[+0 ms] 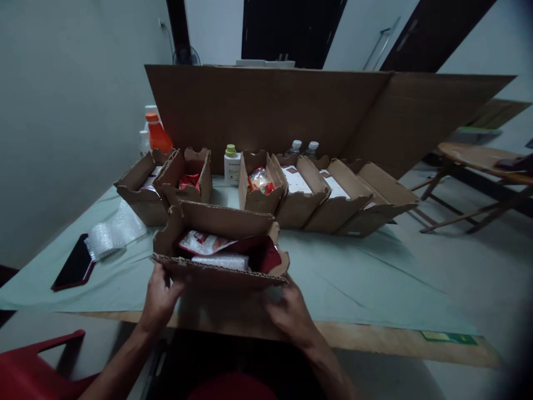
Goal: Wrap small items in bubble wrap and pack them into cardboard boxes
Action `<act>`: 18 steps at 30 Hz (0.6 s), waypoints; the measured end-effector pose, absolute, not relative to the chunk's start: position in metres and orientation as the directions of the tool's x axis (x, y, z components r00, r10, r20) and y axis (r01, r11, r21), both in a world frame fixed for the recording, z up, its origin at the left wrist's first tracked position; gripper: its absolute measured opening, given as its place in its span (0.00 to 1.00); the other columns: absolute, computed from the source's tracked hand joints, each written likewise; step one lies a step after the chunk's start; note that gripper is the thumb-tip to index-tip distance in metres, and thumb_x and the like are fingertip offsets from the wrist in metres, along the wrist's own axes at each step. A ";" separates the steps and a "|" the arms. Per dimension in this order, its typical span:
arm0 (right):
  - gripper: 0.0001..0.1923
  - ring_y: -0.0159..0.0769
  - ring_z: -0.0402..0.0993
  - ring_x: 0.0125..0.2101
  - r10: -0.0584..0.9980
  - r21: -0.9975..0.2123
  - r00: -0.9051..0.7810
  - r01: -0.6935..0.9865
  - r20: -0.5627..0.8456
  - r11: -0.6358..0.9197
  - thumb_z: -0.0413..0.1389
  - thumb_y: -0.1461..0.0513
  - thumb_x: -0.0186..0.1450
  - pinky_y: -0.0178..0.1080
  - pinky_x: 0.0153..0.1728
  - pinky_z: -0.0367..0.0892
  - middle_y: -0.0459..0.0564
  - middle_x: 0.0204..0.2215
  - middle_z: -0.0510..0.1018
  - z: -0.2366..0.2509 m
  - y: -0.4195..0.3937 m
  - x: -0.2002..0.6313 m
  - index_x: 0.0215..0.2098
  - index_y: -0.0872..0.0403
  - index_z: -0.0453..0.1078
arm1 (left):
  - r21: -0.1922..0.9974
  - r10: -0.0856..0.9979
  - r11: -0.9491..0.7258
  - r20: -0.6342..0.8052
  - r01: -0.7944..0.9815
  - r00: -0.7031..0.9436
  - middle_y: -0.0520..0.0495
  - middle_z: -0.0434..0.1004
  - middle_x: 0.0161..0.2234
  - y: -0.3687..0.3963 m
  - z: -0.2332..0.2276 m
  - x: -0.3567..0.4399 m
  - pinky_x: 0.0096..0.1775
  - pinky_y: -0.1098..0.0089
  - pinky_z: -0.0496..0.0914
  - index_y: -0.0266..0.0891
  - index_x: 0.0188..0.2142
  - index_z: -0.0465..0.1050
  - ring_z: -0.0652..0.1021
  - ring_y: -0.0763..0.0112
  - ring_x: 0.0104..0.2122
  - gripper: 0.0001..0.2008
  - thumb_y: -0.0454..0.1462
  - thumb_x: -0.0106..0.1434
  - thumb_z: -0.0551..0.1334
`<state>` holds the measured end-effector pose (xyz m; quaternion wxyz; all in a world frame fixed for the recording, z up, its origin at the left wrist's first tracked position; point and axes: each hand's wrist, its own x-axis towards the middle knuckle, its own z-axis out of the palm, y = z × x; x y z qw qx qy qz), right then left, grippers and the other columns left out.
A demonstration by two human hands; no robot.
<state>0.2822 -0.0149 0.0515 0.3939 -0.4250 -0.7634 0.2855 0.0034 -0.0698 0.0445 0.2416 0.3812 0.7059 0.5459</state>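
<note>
An open cardboard box sits at the near edge of the table, in front of me. Inside lie a white and red packet, a dark red pouch and a bubble-wrapped item. My left hand grips the box's near left corner. My right hand holds the near wall at the lower right, fingers against the cardboard.
A row of several open cardboard boxes with packets stands behind. A white bottle with a green cap, an orange bottle and two capped bottles stand near a tall cardboard sheet. Bubble wrap and a dark phone lie left.
</note>
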 end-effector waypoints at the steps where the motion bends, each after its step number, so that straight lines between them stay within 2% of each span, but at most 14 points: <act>1: 0.20 0.47 0.79 0.48 0.871 -0.780 -0.333 0.404 0.361 0.478 0.61 0.58 0.62 0.44 0.49 0.75 0.55 0.49 0.81 0.052 -0.009 0.276 0.52 0.51 0.76 | 0.959 0.790 0.068 0.117 0.276 -0.601 0.45 0.79 0.38 -0.064 0.049 0.001 0.41 0.61 0.74 0.38 0.42 0.70 0.78 0.58 0.37 0.27 0.53 0.50 0.68; 3: 0.17 0.48 0.78 0.48 0.879 -0.799 -0.322 0.386 0.351 0.460 0.60 0.59 0.62 0.46 0.50 0.74 0.55 0.46 0.82 0.052 0.001 0.275 0.49 0.52 0.77 | 0.967 0.796 -0.001 0.155 0.256 -0.585 0.44 0.79 0.42 -0.054 0.054 0.009 0.44 0.61 0.74 0.37 0.46 0.69 0.79 0.57 0.41 0.28 0.51 0.50 0.68; 6: 0.13 0.49 0.79 0.43 0.920 -0.813 -0.220 0.432 0.325 0.391 0.59 0.57 0.62 0.46 0.46 0.76 0.54 0.40 0.83 0.050 0.005 0.291 0.42 0.54 0.79 | 0.983 0.853 -0.043 0.131 0.181 -0.506 0.40 0.78 0.49 -0.044 0.044 0.036 0.52 0.58 0.72 0.36 0.52 0.68 0.78 0.54 0.49 0.33 0.50 0.51 0.69; 8: 0.14 0.49 0.80 0.42 0.938 -0.808 -0.183 0.478 0.294 0.346 0.59 0.56 0.62 0.46 0.45 0.76 0.55 0.40 0.83 0.045 -0.001 0.304 0.41 0.54 0.79 | 0.988 0.886 -0.071 0.125 0.135 -0.446 0.39 0.76 0.53 -0.037 0.035 0.046 0.55 0.57 0.70 0.36 0.55 0.67 0.76 0.53 0.53 0.33 0.48 0.52 0.68; 13: 0.25 0.49 0.78 0.50 0.934 -0.758 -0.229 0.546 0.274 0.356 0.60 0.54 0.63 0.46 0.50 0.75 0.57 0.51 0.80 0.029 -0.030 0.328 0.57 0.52 0.72 | 0.988 0.929 -0.135 0.153 0.075 -0.338 0.38 0.78 0.51 -0.011 0.029 0.019 0.56 0.55 0.71 0.35 0.54 0.70 0.77 0.51 0.53 0.29 0.43 0.53 0.65; 16: 0.29 0.49 0.75 0.55 0.946 -0.797 -0.211 0.511 0.247 0.322 0.59 0.53 0.64 0.45 0.51 0.74 0.57 0.58 0.76 0.020 -0.025 0.336 0.62 0.50 0.67 | 0.983 0.863 -0.132 0.178 0.128 -0.473 0.38 0.73 0.58 -0.022 0.025 0.012 0.60 0.53 0.67 0.39 0.60 0.67 0.74 0.51 0.59 0.31 0.43 0.57 0.66; 18: 0.32 0.48 0.78 0.51 0.968 -0.865 -0.185 0.444 0.167 0.234 0.60 0.51 0.64 0.45 0.49 0.76 0.57 0.58 0.76 0.016 -0.010 0.335 0.64 0.50 0.65 | 0.973 0.808 -0.121 0.211 0.196 -0.550 0.38 0.65 0.65 -0.043 0.015 0.025 0.62 0.51 0.65 0.44 0.65 0.61 0.69 0.51 0.63 0.34 0.44 0.61 0.65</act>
